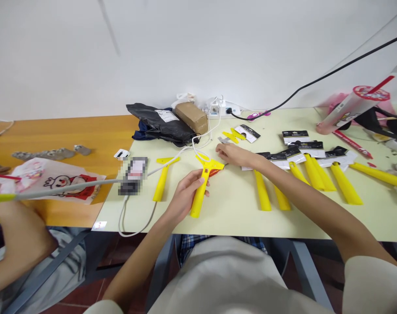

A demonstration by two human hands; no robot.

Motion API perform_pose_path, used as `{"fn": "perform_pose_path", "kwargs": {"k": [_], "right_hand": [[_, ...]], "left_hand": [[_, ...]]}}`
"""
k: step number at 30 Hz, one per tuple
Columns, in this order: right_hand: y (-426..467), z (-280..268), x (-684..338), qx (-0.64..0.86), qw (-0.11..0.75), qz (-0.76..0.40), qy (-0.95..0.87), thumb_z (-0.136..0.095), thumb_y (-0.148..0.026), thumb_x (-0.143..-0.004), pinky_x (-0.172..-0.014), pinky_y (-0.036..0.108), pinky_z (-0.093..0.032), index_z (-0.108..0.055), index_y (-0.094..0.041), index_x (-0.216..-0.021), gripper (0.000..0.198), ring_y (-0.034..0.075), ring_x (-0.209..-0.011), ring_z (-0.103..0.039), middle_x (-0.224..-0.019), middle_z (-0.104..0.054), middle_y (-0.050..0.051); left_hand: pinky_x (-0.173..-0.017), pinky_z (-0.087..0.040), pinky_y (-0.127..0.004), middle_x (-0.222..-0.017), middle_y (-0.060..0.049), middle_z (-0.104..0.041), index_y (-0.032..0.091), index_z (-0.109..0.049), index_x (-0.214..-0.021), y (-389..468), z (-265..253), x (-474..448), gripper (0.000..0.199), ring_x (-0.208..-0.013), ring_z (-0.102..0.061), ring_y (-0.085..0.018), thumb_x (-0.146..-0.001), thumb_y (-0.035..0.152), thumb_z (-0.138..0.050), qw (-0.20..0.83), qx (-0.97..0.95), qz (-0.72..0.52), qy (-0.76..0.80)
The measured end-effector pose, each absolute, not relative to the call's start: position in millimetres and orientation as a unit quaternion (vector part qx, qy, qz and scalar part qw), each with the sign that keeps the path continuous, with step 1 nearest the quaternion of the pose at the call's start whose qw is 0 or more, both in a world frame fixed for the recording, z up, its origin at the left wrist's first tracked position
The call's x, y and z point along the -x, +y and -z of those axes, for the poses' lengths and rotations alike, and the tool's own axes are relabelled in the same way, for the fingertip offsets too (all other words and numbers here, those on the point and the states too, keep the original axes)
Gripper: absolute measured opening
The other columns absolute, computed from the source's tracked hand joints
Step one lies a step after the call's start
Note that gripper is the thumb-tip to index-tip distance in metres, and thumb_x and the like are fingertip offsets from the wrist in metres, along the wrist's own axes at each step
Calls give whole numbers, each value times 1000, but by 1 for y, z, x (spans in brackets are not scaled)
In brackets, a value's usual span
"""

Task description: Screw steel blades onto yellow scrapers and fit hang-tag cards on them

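Note:
My left hand (187,192) is wrapped round the handle of a yellow plastic scraper (200,196), its wide head pointing away from me. Behind the head shows a red thing (215,172), mostly hidden, with a dark tip. My right hand (231,155) is just right of the scraper head, fingers bent down toward the table; what they pinch, if anything, is hidden. Flat grey metal pieces (223,140) and small yellow plastic parts (234,135) lie just beyond its fingers. A second yellow scraper (162,181) rests on the table to the left.
Several yellow scrapers (346,183) with black-and-white cards lie to the right. A white cable crosses the table from a power strip (218,107) to a blurred-out device (133,175). Behind are a black bag (162,124) and cardboard box (191,117). Another person's arm (18,235) is at left.

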State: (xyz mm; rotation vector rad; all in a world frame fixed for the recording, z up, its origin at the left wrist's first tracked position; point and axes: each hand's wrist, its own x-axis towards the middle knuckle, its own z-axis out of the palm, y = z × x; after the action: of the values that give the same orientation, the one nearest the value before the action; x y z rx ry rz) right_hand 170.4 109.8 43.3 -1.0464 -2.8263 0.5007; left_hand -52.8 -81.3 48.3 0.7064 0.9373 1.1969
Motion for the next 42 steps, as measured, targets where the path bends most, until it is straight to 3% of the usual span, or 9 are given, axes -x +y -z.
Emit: {"fn": "perform_pose_path", "kwargs": {"k": [4,6,9,14,18,22,27,33,42], "right_hand": [[131,-53,-193,395,62,-134,-907,-53,-14,-109,-91,33,-48,-72,-16,-104,20,27,-104,-70,-112,-78,15],[148,-57,-203,446,74,-112,-885,-54,-13,-107,-90,36,-49,-73,-13,-108,19,31,-105,-71,-113,-77,19],[170,-58,-211,493,77,-96,-861,-61,-15,-106,-92,39,-53,-74,-10,-114,16,34,-113,-71,-123,-76,22],[189,-48,-207,498,34,-108,-860,-75,-35,-108,-97,45,-63,-74,-16,-122,23,25,-108,-75,-124,-76,10],[191,-39,-207,495,32,-100,-862,-74,-41,-109,-98,48,-65,-72,-17,-132,33,26,-113,-74,-132,-73,11],[190,-37,-209,490,45,-101,-865,-74,-39,-108,-99,46,-62,-74,-16,-121,26,25,-111,-73,-125,-75,10],[190,-37,-204,488,67,-104,-864,-74,-17,-97,-94,36,-52,-75,-17,-100,3,31,-110,-72,-111,-80,16],[186,-44,-200,459,89,-135,-874,-68,-6,-91,-79,31,-46,-71,-18,-96,14,25,-93,-71,-101,-80,11],[136,-109,-193,363,133,-103,-916,-57,-5,-97,-78,33,-39,-63,-19,-97,16,23,-88,-60,-107,-69,10]], "left_hand": [[-75,-63,-30,-108,-11,-74,15,-76,-113,-39,-46,35,33,-93,-73,-21,-87,29,-90,683,-301,-530,402],[-74,-62,-28,-97,-9,-75,14,-74,-106,-14,-42,28,30,-80,-71,-16,-87,30,-90,692,-300,-521,400],[-76,-63,-27,-94,-6,-73,15,-72,-103,21,-35,19,27,-80,-71,-15,-87,28,-89,694,-302,-526,387],[-83,-63,-28,-90,-6,-72,13,-71,-99,48,-19,12,22,-81,-71,-15,-88,23,-87,721,-268,-515,379],[-84,-64,-30,-92,-7,-73,13,-71,-97,43,-9,12,25,-82,-73,-17,-87,25,-90,743,-247,-510,355],[-91,-66,-35,-98,-9,-75,14,-70,-100,34,-10,12,28,-89,-77,-20,-88,28,-91,745,-233,-510,362],[-94,-67,-41,-108,-12,-78,16,-69,-104,21,-14,8,31,-95,-79,-22,-89,30,-92,754,-238,-492,364],[-93,-66,-40,-109,-12,-79,17,-69,-108,8,-16,0,34,-93,-80,-22,-91,36,-92,765,-255,-470,358],[-90,-67,-42,-107,-11,-80,17,-62,-96,13,-9,4,37,-98,-81,-25,-88,36,-94,741,-263,-502,361]]}}
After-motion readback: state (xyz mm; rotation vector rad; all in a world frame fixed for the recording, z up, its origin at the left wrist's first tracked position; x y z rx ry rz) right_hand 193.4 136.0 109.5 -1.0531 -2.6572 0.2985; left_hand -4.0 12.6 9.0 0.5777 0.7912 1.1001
